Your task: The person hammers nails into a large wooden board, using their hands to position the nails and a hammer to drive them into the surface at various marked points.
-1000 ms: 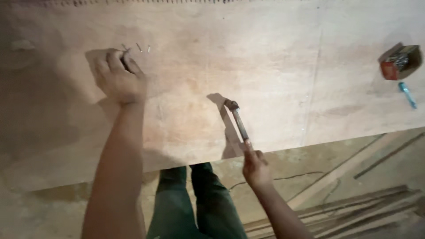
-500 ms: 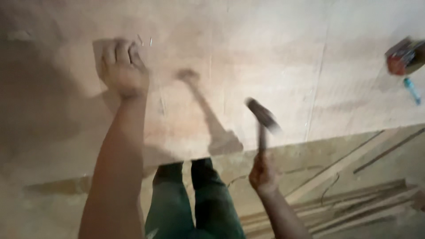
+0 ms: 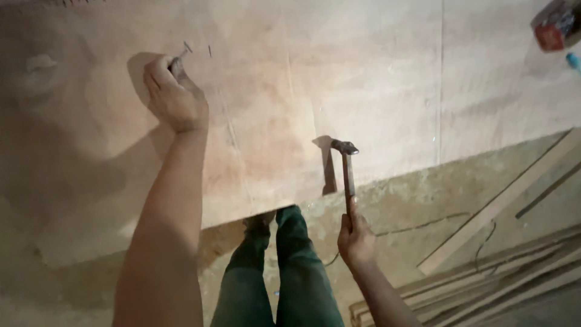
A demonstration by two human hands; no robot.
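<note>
Nail: pinched at its lower end between the fingertips of the left hand, tilted, head up and to the right, tip on or just above the board; contact cannot be confirmed.
Left hand: grip closed on the nail, knuckles up, hand resting on the board at upper left, arm reaching in from the bottom edge.
Second nail: small, dark, just right of the held one, apart from the fingers.
Right hand: grip closed round the lower end of the hammer handle, positioned below the near edge of the board, over the floor.
Hammer: upright, handle running up from the right hand, head above the board near its front edge, well apart from the nail; its shadow falls just to the left.
Board: large pale plywood sheet serving as tabletop, filling the upper part of the view, with faint pencil lines across it.
Box: red and dark, at the top right corner on the board, partly cut off by the frame.
Blue item: just below the box, at the right edge; kind cannot be determined.
Legs: in green trousers, below the near edge of the board.
Floor: dusty, with wooden strips lying at lower right.
</note>
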